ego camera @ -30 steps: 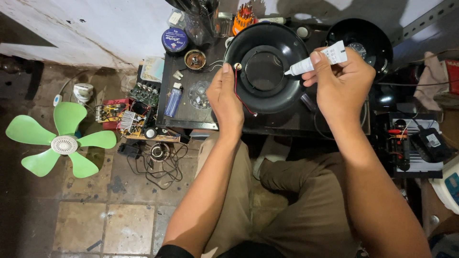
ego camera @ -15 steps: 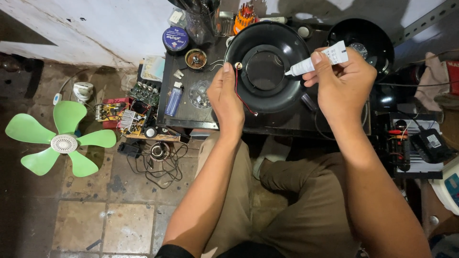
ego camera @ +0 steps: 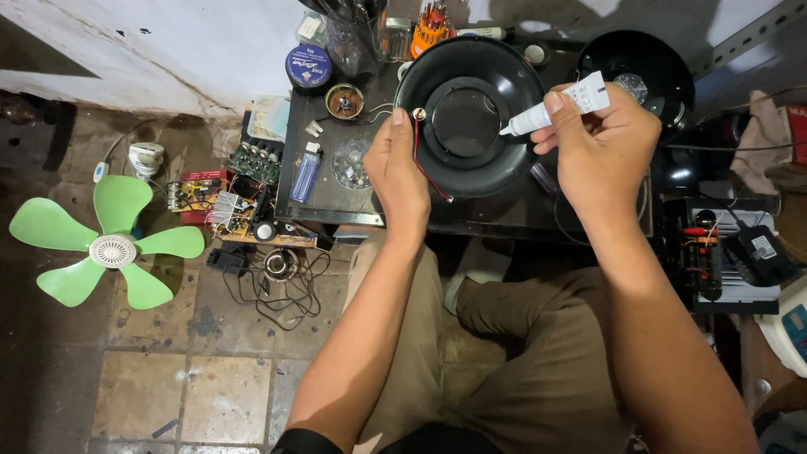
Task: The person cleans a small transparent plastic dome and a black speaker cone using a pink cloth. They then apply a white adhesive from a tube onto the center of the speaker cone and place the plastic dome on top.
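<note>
A big black round dish (ego camera: 471,113) sits on the dark worktop (ego camera: 353,197), right in front of the person. It is shiny and deep like a bowl, with a flat round raised part in its middle. A small silver round piece (ego camera: 419,114) sits on its left rim, and a thin red wire (ego camera: 424,164) runs down from that piece along the inside of the dish.

The left hand (ego camera: 402,172) rests on the left rim of the dish. Its fingers are curled a little and one fingertip touches the rim just beside the silver piece. The right hand (ego camera: 607,147) is closed around a small white tube (ego camera: 555,108). The tube points left, and its thin tip is over the inside of the dish, near the raised middle part.

A second black round dish (ego camera: 647,71) stands behind the right hand, and the hand hides part of it. The top of the picture cuts off a cup of tools (ego camera: 353,34) and some orange-handled tools (ego camera: 430,23). A blue round tin (ego camera: 308,65), a small blue lighter-like thing (ego camera: 305,176) and green circuit boards (ego camera: 252,164) lie to the left. On the tiled floor (ego camera: 168,387) lies a green fan blade (ego camera: 105,244) beside tangled black wires (ego camera: 286,290). The things at the far right edge are dark and hard to make out.
</note>
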